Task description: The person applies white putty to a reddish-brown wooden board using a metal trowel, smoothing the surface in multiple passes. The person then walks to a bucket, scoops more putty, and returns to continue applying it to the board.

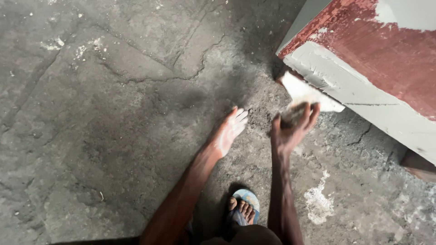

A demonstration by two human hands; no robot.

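Note:
My right hand (290,129) grips a flat scraper-like blade (303,93) coated in white filler, its edge against the lower edge of a red and grey panel (363,59) at the upper right. The panel's lower band is smeared with pale grey filler. My left hand (229,129) is held out flat above the cracked concrete floor (113,113), fingers together and pointing up-right, holding nothing. White dust covers its palm side.
My foot in a blue sandal (244,208) stands on the floor between my arms. A white filler patch (318,202) lies on the concrete at lower right. A brown object (418,165) shows under the panel at the right edge.

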